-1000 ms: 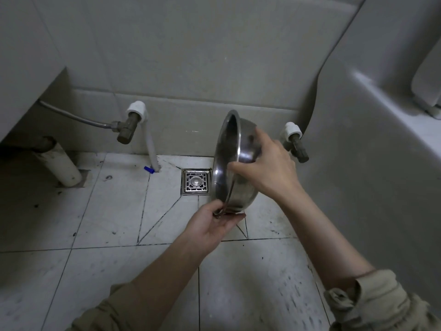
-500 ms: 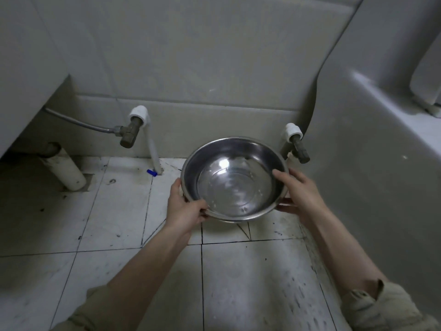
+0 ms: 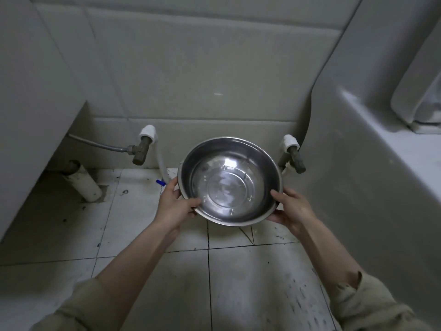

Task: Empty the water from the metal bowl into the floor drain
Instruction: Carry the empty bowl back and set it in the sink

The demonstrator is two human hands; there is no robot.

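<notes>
The round metal bowl (image 3: 229, 181) is held level above the tiled floor, its open side up toward me. Only a few droplets show on its shiny inside. My left hand (image 3: 175, 205) grips the rim on the left, thumb over the edge. My right hand (image 3: 292, 209) holds the rim on the right with the fingers under it. The floor drain is hidden behind the bowl.
Two wall valves with white collars, one at the left (image 3: 143, 149) and one at the right (image 3: 294, 155), flank the bowl. A white drain pipe (image 3: 83, 181) slants into the floor at left. A white fixture wall (image 3: 358, 163) rises on the right. Dirty white floor tiles (image 3: 250, 283) lie below.
The bowl went from tipped on its side over the drain to level and open side up. Both hands shifted to opposite sides of the rim, and the bowl now covers the drain.
</notes>
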